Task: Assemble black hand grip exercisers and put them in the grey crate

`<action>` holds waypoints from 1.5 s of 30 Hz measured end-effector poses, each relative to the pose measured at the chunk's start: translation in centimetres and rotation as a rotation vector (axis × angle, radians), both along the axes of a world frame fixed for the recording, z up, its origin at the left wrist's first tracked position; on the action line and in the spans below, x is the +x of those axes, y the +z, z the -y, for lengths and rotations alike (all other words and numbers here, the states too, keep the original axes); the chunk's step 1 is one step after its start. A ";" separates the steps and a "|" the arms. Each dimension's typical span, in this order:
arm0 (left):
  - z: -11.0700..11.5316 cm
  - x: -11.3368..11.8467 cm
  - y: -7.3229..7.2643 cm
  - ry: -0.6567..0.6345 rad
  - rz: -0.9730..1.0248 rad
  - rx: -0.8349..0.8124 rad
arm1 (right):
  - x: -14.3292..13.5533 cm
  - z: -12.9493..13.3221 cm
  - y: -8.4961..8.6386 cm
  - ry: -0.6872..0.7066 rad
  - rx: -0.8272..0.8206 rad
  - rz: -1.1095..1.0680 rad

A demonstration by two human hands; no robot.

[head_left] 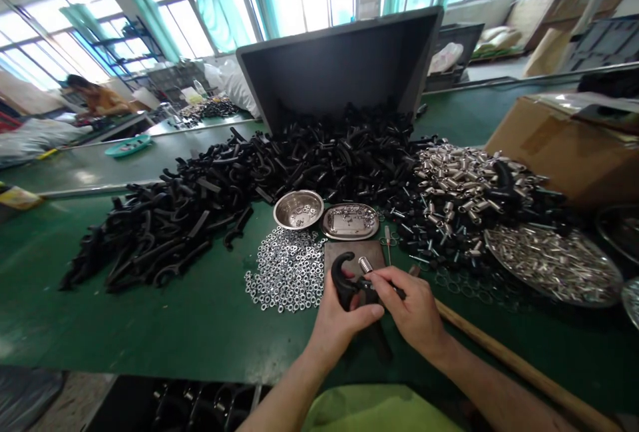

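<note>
A black hooked part (343, 279) is gripped by the left hand (335, 325) above the worktop (200, 332), near loose nuts (292, 272). Beside it, a silver coiled piece (365, 264) is pinched by the right hand (415, 312)

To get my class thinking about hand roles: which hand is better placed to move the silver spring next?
Probably the right hand: the silver spring is against it, while the left hand holds the black hook.
</note>
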State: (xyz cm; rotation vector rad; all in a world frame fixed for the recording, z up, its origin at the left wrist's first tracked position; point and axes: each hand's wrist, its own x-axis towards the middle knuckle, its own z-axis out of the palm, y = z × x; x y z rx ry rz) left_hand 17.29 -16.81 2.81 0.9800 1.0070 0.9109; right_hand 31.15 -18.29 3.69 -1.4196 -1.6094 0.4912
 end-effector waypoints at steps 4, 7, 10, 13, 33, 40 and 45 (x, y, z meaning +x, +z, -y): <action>-0.5 -0.3 0.3 0.011 -0.035 0.012 | -0.2 0.3 0.2 -0.018 0.013 0.010; -0.4 -0.3 0.0 -0.013 -0.123 0.081 | -0.6 0.5 -0.1 0.008 0.042 0.050; -0.2 -0.4 -0.4 -0.061 -0.184 0.129 | -0.9 0.5 -0.5 0.036 0.018 0.041; -0.3 -0.9 -0.5 -0.090 -0.168 0.098 | -0.9 0.1 -0.4 0.074 -0.025 0.033; -1.9 -3.8 0.5 -0.120 -0.273 0.201 | -0.9 -3.7 -1.2 0.515 -0.717 -0.446; -0.5 -3.5 -1.3 -0.035 -0.219 0.158 | -2.4 -3.1 -0.5 0.284 -0.458 -0.013; -0.7 -3.8 -2.2 -0.098 -0.344 0.318 | -1.7 -3.0 -0.4 0.382 -0.325 0.306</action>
